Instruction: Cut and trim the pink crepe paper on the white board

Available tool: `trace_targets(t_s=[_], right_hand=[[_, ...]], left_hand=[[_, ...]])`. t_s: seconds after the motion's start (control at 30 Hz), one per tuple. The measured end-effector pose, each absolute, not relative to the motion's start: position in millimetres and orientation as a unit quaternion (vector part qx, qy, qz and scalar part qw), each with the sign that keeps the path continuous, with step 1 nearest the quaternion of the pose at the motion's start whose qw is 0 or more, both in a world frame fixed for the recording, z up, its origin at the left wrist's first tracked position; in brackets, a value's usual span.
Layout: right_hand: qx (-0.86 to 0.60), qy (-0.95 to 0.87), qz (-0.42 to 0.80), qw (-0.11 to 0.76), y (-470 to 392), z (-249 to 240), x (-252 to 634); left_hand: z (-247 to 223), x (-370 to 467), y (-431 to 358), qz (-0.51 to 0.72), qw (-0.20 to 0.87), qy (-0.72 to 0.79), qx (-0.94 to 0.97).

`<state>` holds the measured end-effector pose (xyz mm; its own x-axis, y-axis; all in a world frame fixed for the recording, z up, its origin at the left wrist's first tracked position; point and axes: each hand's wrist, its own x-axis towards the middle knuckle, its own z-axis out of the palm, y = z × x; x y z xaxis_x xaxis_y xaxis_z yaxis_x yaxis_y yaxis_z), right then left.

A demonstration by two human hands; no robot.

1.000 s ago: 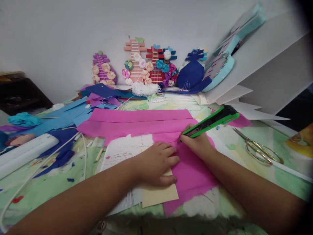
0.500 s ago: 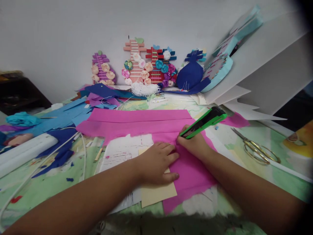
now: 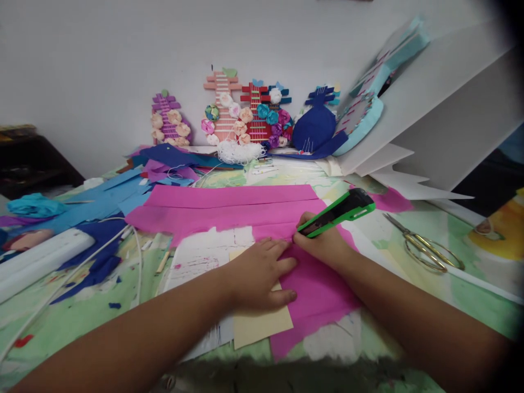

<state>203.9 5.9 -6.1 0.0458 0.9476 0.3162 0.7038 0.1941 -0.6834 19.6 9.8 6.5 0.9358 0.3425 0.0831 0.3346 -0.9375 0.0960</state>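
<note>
A green and black utility knife (image 3: 344, 212) is gripped in my right hand (image 3: 323, 245), its front end down at the magenta sheet (image 3: 323, 289). The blade itself is hidden by my fingers. My left hand (image 3: 262, 275) lies flat with fingers spread, across a cream card (image 3: 262, 327) and the edge of the magenta sheet. Under both sits a white board (image 3: 204, 251) marked with dark and pink scores. Behind my hands, a long magenta strip (image 3: 229, 195) lies along the top of the sheet, with a dark line between them.
Gold-handled scissors (image 3: 426, 248) lie on the right. At left are a white power strip (image 3: 45, 262) with its cable and blue scraps (image 3: 110, 194). Decorated lute shapes (image 3: 257, 117) lean on the wall, beside a ball of white string (image 3: 239, 151). Folded white card (image 3: 429, 125) stands at right.
The knife and my right hand have shifted slightly down and left against the sheet, its handle tilting a little lower. My left hand stays in place. The whole view has shifted slightly.
</note>
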Motion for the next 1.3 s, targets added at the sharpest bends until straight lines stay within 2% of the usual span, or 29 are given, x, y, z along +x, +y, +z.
trace_targets(t_s=[0.4,0.73,0.9,1.1,1.3], right_hand=[[-0.617,-0.687,0.205,0.325,1,0,207],[-0.618,-0.644,0.202,0.403,6,-7,213],[-0.608,-0.612,0.182,0.472,-2,-3,212],[-0.608,-0.641,0.191,0.428,-3,-4,211],[-0.587,-0.643,0.244,0.427,0,-6,211]], left_hand=[[7,19,9,0.061,0.053,0.171,0.982],[3,18,12,0.052,0.036,0.168,0.984],[5,16,10,0.056,0.035,0.166,0.984],[5,17,11,0.05,0.033,0.166,0.984],[4,17,12,0.047,0.032,0.16,0.986]])
